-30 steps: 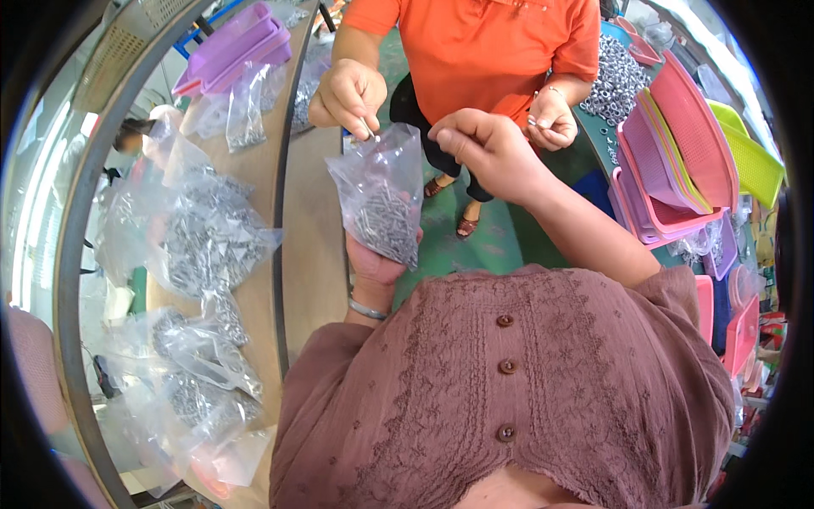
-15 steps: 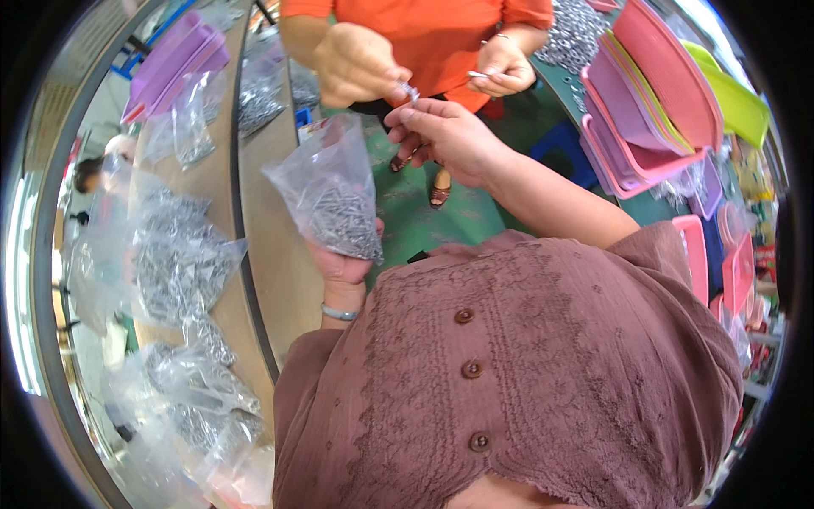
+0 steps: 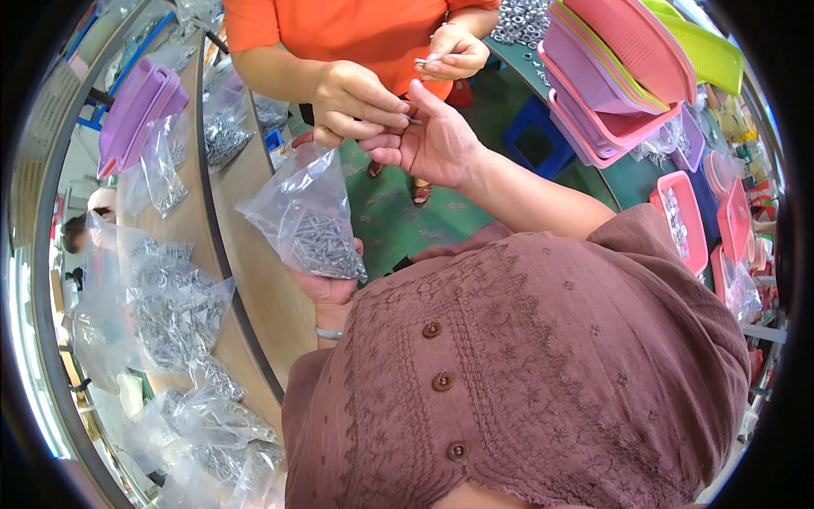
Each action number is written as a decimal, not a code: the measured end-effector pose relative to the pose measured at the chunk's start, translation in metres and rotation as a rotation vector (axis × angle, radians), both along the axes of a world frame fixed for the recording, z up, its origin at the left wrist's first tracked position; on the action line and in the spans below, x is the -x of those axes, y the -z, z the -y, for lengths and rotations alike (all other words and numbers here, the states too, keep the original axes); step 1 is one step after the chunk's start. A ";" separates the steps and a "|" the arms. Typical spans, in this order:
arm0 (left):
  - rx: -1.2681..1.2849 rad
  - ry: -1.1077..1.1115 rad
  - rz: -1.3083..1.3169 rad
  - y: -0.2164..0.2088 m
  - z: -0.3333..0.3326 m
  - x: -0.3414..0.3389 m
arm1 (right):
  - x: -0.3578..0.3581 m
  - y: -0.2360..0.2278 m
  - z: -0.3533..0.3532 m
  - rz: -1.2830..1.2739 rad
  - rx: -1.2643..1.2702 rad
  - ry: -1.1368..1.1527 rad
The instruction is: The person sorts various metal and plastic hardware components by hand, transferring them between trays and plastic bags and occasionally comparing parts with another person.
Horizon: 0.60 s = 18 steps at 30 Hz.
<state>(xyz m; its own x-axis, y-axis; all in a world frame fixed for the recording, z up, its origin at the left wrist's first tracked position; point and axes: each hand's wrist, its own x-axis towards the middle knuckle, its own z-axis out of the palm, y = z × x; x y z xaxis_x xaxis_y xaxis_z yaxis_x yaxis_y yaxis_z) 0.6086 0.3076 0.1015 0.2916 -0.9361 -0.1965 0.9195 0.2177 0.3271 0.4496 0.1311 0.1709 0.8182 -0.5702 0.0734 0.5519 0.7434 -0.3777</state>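
Note:
My left hand [image 3: 326, 289] supports a clear plastic bag [image 3: 297, 191] from below, its fingers curled around the bottom; the bag is partly filled with small grey metal screws [image 3: 320, 244]. My right hand [image 3: 439, 148] is stretched forward, palm turned up, thumb apart from the half-curled fingers. Over its fingers, a co-worker's hand [image 3: 360, 103] pinches a small metal piece [image 3: 414, 120], touching or nearly touching my fingertips. Another small metal piece [image 3: 421, 61] sits in the co-worker's other hand [image 3: 458, 53]. Exact shapes of both pieces are too small to tell.
Several clear bags of metal parts [image 3: 174, 305] lie along the bench [image 3: 233, 225] on my left, with purple baskets [image 3: 140, 114] farther back. At right, stacked pink and purple baskets [image 3: 623, 64] stand beside a heap of metal rings [image 3: 520, 21]. A blue stool [image 3: 536, 140] sits beneath.
My right hand has turned palm up, its thumb lifting away from the fingers. The co-worker's hand has come down over my fingers. The whole view has shifted slightly.

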 end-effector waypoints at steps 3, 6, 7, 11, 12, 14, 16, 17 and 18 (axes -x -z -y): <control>-0.007 0.016 -0.057 -0.007 -0.003 0.001 | 0.010 0.007 0.005 -0.050 -0.009 0.044; 0.001 0.006 -0.092 0.000 -0.006 -0.003 | 0.021 0.017 0.009 -0.029 -0.049 0.053; 0.006 -0.005 -0.096 0.003 -0.007 -0.005 | 0.025 0.016 0.010 -0.075 -0.045 0.073; 0.003 0.018 -0.124 0.004 -0.007 -0.008 | 0.033 0.013 0.011 -0.192 -0.046 0.119; 0.006 0.025 -0.134 0.002 -0.007 -0.007 | 0.034 0.013 0.011 -0.204 -0.047 0.122; 0.009 0.039 -0.142 0.001 -0.006 -0.007 | 0.036 0.013 0.011 -0.226 -0.040 0.134; 0.006 0.052 -0.135 0.001 -0.004 -0.006 | 0.038 0.012 0.012 -0.226 -0.040 0.135; 0.009 0.060 -0.133 0.000 -0.003 -0.005 | 0.040 0.012 0.012 -0.217 -0.042 0.131; 0.013 0.062 -0.132 0.000 -0.002 -0.005 | 0.040 0.011 0.012 -0.209 -0.043 0.121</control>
<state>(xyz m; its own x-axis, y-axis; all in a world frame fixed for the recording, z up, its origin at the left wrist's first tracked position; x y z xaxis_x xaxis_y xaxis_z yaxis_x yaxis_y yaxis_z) 0.6137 0.3101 0.1013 0.2050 -0.9544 -0.2172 0.9664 0.1621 0.1996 0.4097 0.1195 0.1594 0.7384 -0.6642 -0.1167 0.5513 0.6941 -0.4630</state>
